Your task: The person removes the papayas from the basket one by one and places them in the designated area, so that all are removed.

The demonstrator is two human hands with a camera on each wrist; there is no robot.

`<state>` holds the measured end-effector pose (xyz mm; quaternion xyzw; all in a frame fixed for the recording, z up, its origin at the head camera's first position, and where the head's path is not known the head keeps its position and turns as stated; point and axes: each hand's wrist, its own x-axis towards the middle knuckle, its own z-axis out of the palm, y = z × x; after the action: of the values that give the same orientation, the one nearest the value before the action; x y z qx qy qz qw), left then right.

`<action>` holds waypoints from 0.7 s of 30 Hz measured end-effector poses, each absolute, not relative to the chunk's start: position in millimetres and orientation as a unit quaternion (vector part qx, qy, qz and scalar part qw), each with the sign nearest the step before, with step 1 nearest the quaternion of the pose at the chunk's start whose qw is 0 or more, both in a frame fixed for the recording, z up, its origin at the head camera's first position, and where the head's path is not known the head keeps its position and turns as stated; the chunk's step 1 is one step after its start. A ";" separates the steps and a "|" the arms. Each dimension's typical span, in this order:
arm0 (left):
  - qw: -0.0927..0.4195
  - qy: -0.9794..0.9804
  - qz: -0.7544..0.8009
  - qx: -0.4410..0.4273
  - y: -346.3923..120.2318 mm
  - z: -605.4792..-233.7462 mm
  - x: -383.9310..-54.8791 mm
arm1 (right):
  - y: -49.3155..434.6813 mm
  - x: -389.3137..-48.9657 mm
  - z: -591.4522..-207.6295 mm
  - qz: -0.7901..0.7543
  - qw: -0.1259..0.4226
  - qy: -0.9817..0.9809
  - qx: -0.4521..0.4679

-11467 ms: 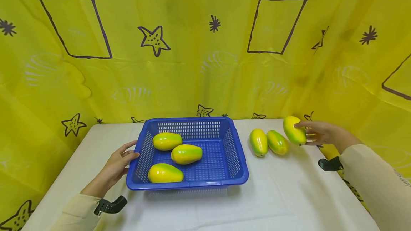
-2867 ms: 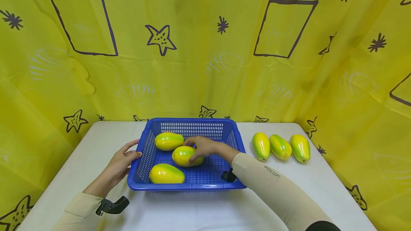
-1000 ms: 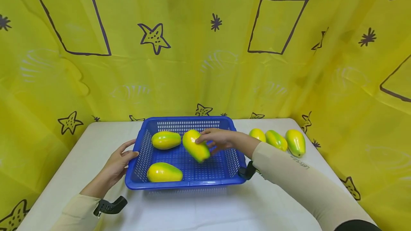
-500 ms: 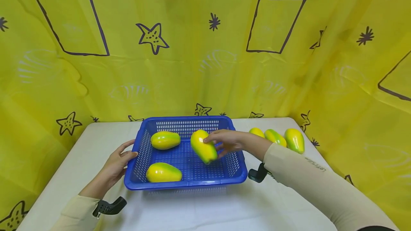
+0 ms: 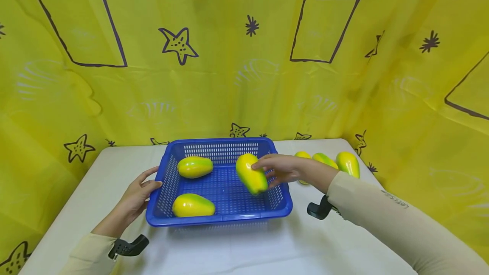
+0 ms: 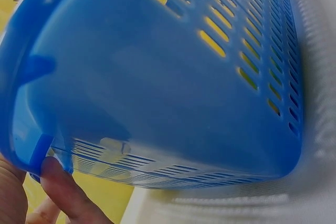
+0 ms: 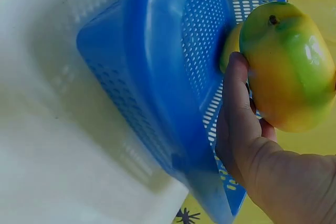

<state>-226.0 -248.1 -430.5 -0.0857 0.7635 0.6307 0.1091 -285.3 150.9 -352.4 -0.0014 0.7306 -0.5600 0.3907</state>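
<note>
A person's right hand [image 5: 283,168] holds one yellow-green fruit [image 5: 250,174] by its right side, raised over the right half of a blue plastic basket [image 5: 219,220]. The fruit slants, its long axis running from back left to front right, and the fingers press against its flank.

The left hand [image 5: 133,196] grips the basket's left rim, thumb over the edge. The basket stands near the back edge of the counter [image 5: 244,249], about midway between its left and right edges. Two more fruits lie apart inside it: a back fruit [image 5: 195,167] near the left wall and a front fruit [image 5: 193,205] by the near left corner.

Towards the counter's back right corner lie three others, an outer fruit [image 5: 347,164], a middle fruit [image 5: 324,160] and an inner fruit [image 5: 302,154], partly hidden by the right arm.

The skin looks firm, smooth and glossy, so it probably feels stiff and a little slippery; its weight cannot be told. A grip across the thick middle should be surest, since the narrowing ends could slide from the fingers.
</note>
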 end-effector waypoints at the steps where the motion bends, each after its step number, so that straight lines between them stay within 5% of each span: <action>1: 0.109 0.763 0.631 -0.086 -248.2 -430.5 -226.0 | 153.2 -284.7 -351.6 -0.562 0.393 0.728 0.000; 21: 0.113 0.769 0.623 -0.088 -247.2 -428.7 -225.6 | 190.7 -268.3 -339.1 -0.569 0.394 0.722 0.007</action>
<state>-225.6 -247.2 -428.7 -0.0876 0.7690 0.6231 0.1131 -268.3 190.7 -339.1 0.0072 0.7216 -0.5689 0.3945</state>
